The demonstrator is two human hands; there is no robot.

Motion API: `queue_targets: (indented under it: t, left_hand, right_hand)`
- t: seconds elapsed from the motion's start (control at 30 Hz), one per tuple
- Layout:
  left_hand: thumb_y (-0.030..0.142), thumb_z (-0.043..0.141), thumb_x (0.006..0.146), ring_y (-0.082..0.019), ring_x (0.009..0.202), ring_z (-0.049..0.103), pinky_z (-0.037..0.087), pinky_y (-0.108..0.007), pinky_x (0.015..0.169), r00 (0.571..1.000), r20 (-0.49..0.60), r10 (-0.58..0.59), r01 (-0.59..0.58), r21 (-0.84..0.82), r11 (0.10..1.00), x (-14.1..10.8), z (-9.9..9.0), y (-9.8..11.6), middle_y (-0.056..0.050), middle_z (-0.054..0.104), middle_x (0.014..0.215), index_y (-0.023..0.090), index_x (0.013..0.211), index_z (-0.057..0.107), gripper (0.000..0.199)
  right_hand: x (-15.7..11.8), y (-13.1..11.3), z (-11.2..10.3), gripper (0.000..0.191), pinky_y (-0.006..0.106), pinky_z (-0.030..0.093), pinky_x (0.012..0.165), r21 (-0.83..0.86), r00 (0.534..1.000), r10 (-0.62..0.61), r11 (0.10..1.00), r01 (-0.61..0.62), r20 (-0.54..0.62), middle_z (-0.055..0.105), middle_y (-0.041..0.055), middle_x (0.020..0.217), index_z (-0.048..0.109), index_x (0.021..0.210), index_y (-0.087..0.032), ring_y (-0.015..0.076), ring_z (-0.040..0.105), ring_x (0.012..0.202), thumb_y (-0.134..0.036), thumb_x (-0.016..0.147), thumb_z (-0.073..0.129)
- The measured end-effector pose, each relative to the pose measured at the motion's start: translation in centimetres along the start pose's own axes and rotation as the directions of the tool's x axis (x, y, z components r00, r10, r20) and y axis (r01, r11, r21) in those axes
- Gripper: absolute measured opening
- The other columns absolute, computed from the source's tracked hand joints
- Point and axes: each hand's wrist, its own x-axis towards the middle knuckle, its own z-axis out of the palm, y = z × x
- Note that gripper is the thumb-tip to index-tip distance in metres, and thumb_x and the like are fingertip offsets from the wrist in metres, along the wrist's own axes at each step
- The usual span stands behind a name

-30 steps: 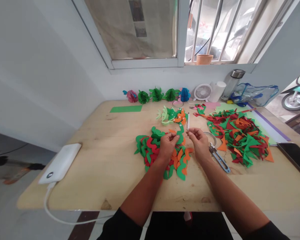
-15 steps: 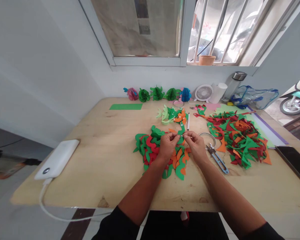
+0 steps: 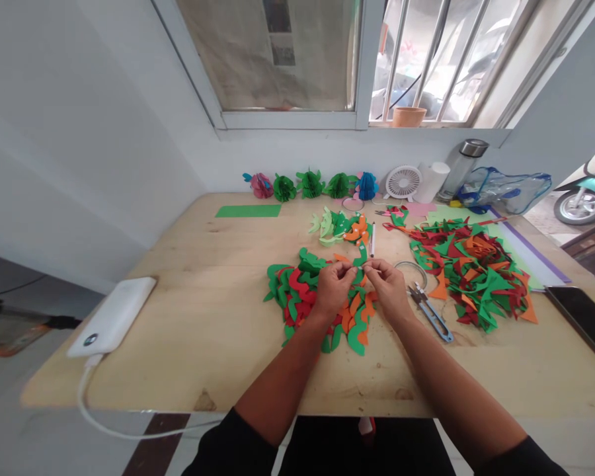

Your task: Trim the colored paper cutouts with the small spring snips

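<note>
My left hand (image 3: pixel 336 284) and my right hand (image 3: pixel 387 283) meet over the middle of the table, thumbs and fingertips pinched. Between them is a curved green paper piece (image 3: pixel 361 254), with a small pale spot on its upper end. The fingers hide its lower part. Beneath and beside my left hand spreads a pile of wavy cut paper pieces (image 3: pixel 301 285) in green, red and orange. Just beyond the hands lies a smaller group of light green, green and orange cutouts (image 3: pixel 333 225). Blue-handled thread snips (image 3: pixel 432 313) rest to the right of my right hand.
Paper scraps (image 3: pixel 476 271) are heaped at the right, by a dark phone (image 3: pixel 582 317). A roll of tape (image 3: pixel 410 270) and a pen (image 3: pixel 373 239) lie near the hands. Paper turtles (image 3: pixel 310 183) and a fan (image 3: pixel 403 182) line the wall. A white power bank (image 3: pixel 113 316) sits left.
The view has shifted very slightly. Both hands keep their pinch on the green paper piece, with hardly any visible movement.
</note>
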Motion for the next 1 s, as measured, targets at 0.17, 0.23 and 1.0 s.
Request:
queue_targets:
  t: [0.17, 0.23, 1.0]
  left_hand:
    - [0.021, 0.061, 0.070, -0.010, 0.056, 0.053, 0.041, -0.020, 0.056, 1.000, -0.003, 0.004, -0.004, -0.024, 1.000, -0.1, 0.0, 0.1, 0.001, 0.062, 0.060, 0.014, 0.064, 0.066, 0.010]
    - [0.021, 0.061, 0.069, -0.010, 0.056, 0.053, 0.041, -0.021, 0.056, 1.000, -0.005, 0.003, -0.003, -0.027, 1.000, -0.2, 0.0, 0.2, 0.000, 0.063, 0.061, 0.014, 0.065, 0.066, 0.010]
    - [0.021, 0.063, 0.068, -0.012, 0.060, 0.055, 0.043, -0.022, 0.061, 1.000, -0.003, -0.024, 0.024, -0.080, 0.996, -0.6, 0.0, 1.3, -0.001, 0.065, 0.062, 0.014, 0.062, 0.067, 0.010]
  right_hand:
    - [-0.2, -0.4, 0.3, 0.020, 0.026, 0.042, 0.065, 0.129, 0.994, 0.104, 0.987, -0.100, -0.022, 0.063, -0.0001, 0.071, 0.063, 0.069, -0.019, 0.0151, 0.055, 0.070, -0.039, 0.066, 0.068]
    - [-0.2, -0.4, 0.3, 0.020, 0.025, 0.041, 0.063, 0.165, 0.990, 0.139, 0.977, -0.134, -0.023, 0.063, -0.0006, 0.070, 0.064, 0.069, -0.020, 0.0145, 0.055, 0.069, -0.039, 0.065, 0.070]
    - [-0.3, -0.3, 0.5, 0.024, 0.026, 0.045, 0.061, 0.222, 0.986, 0.162, 0.963, -0.151, -0.031, 0.066, 0.0003, 0.071, 0.067, 0.072, -0.019, 0.0155, 0.059, 0.070, -0.041, 0.063, 0.072]
